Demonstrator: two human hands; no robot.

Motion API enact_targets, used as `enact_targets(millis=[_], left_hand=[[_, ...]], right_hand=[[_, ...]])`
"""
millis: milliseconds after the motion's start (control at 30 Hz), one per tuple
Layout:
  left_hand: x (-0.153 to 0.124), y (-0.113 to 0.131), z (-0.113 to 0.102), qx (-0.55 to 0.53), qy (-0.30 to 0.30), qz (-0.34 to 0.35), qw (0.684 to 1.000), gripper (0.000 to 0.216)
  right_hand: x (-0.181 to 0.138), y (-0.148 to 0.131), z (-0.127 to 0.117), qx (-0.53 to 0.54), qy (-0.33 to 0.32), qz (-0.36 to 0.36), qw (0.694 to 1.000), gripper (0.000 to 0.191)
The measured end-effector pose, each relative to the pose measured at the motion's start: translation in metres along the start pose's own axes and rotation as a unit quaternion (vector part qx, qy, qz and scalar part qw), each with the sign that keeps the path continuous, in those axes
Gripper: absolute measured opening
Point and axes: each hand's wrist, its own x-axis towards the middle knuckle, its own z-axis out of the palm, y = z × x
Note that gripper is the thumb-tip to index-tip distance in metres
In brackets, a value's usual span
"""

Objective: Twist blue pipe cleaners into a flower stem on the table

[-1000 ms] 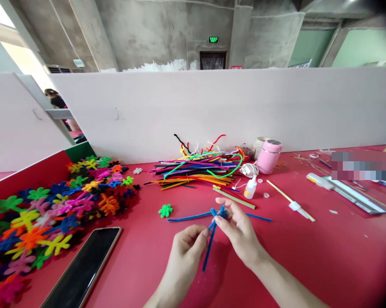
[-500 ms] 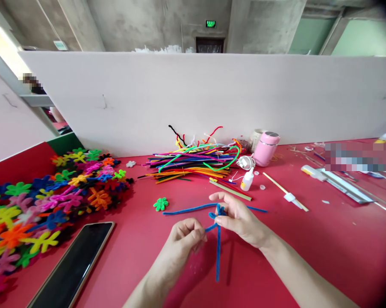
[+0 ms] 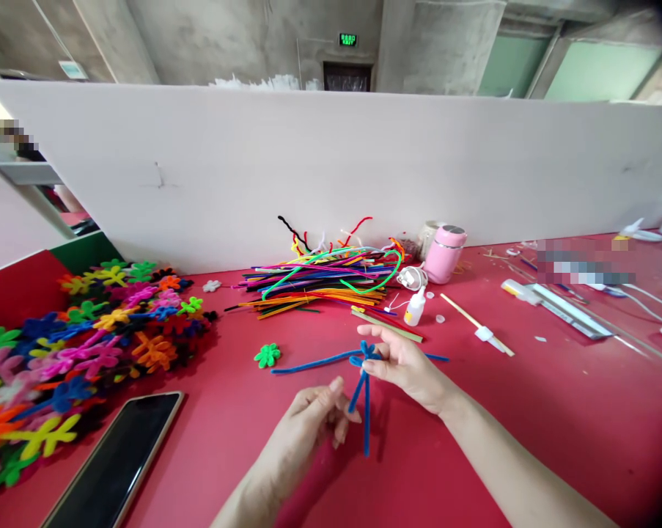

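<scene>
My right hand pinches a blue pipe cleaner between thumb and fingers. Its top is bent into small loops, and two ends hang down, one straight and one slanting left. My left hand is just left of the slanting end, thumb raised and apart from the curled fingers; that end lies by a fingertip, not gripped. A long blue strand stretches left behind the loops and shows again right of my right hand; whether it joins the held piece I cannot tell. A green pipe-cleaner flower lies to the left.
Many coloured flowers are heaped at left beside a phone. A bundle of pipe cleaners lies at the back, near a pink flask and glue bottle. A wooden stick lies at right. A white partition stands behind.
My left hand has loosened from the slanting blue end, thumb lifting away; that end now hangs lower. My right hand keeps its pinch. The view has turned slightly right.
</scene>
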Motion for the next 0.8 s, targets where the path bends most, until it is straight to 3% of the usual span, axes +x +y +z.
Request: enact_targets(millis=[67,200,500,800], left_hand=[[0.001,0.001,0.002,-0.007,0.011,-0.01,1.0,0.041],[0.001,0.002,0.005,0.046,0.028,0.004,0.999,0.028],[0.003,-0.004,0.005,0.062,0.096,0.063,0.991,0.03],[0.006,-0.007,0.004,0.063,0.087,0.077,0.991,0.035]], right_hand=[[0.0,0.003,0.0,-0.004,-0.011,-0.004,1.0,0.045],[0.001,0.006,0.002,-0.013,-0.031,-0.001,0.999,0.048],[0.003,0.014,0.012,-0.002,-0.019,-0.023,1.0,0.033],[-0.001,0.02,0.024,0.03,-0.007,-0.031,0.999,0.038]])
